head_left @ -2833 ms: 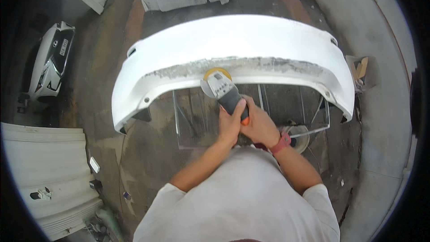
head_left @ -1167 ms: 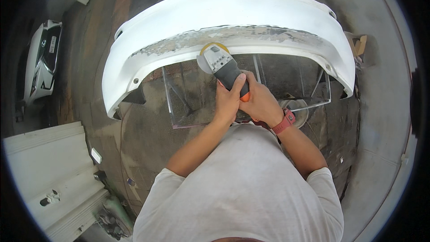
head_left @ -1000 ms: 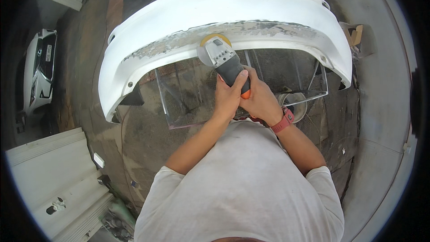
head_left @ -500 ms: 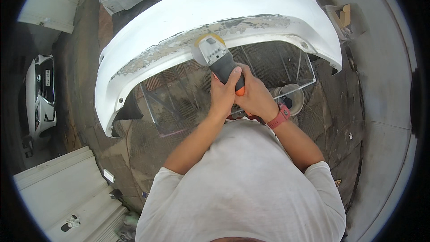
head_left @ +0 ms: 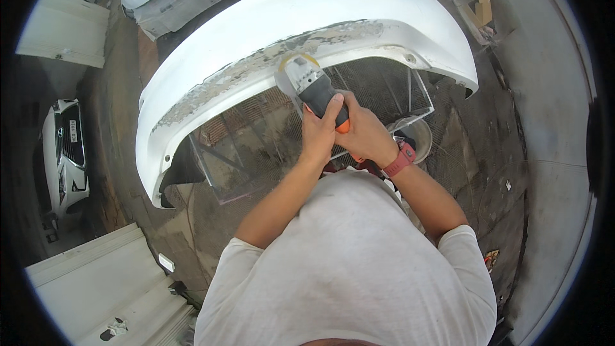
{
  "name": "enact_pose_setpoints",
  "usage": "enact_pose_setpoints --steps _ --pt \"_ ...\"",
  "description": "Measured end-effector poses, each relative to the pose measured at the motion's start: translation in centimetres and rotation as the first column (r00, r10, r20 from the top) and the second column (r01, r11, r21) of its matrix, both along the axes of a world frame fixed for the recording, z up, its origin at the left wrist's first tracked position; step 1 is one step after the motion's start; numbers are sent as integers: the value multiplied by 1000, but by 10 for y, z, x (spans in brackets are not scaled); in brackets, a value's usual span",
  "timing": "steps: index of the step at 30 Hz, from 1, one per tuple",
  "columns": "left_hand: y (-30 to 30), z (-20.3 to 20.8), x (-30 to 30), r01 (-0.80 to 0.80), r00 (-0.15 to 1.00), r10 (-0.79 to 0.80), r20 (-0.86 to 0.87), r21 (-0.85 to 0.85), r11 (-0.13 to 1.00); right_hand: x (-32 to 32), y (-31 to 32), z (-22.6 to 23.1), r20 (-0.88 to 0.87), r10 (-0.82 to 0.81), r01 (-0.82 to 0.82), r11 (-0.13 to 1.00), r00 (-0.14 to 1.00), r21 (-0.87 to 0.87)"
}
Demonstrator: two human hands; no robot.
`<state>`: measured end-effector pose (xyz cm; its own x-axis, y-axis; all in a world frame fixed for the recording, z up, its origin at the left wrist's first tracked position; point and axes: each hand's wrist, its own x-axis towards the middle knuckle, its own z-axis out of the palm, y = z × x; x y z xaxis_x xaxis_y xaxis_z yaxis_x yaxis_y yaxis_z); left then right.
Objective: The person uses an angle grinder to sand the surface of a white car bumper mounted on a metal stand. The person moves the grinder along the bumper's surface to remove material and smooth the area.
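A handheld power sander [head_left: 315, 93] with a grey head, black body, orange end and round yellow-edged pad is gripped in both hands. My left hand [head_left: 318, 133] wraps its body from the left. From the right, my right hand [head_left: 368, 133] closes round the rear of the body, close against the left. The pad lies over the lower edge of a scraped grey patch [head_left: 256, 59] on a large white car bumper [head_left: 275, 16]. Whether it presses on the surface I cannot tell.
Under the bumper stands a metal frame with mesh [head_left: 256, 134]. A bucket [head_left: 419, 138] sits by my right wrist. Beyond are an open cardboard box [head_left: 482, 13] at right, a plastic-covered object [head_left: 186, 0] behind, a white car front [head_left: 67, 154] at left and a wall [head_left: 564, 205] at right.
The view has turned slightly, so the bumper and surroundings sit differently. Against the bumper, the sander is a little farther right along the patch. Both hands keep their hold.
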<state>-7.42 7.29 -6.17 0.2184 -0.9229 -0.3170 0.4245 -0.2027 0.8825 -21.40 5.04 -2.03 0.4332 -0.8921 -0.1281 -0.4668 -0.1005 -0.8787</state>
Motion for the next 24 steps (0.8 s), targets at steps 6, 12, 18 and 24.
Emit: enact_pose_setpoints --steps 6,12,18,24 --pt "-14 2 -19 8 998 -7 68 -19 1000 -20 -11 -2 -1 -3 3 1000 1000 4" --pt "-24 5 -35 40 998 -40 53 15 999 -38 -14 -8 -9 -46 46 999 999 19" --pt "-30 2 -58 67 997 -67 30 -6 998 -58 -17 -12 19 -85 86 995 996 -45" --pt "-36 -9 -79 88 995 -89 40 27 996 -82 -25 -10 -16 -96 96 995 995 14"
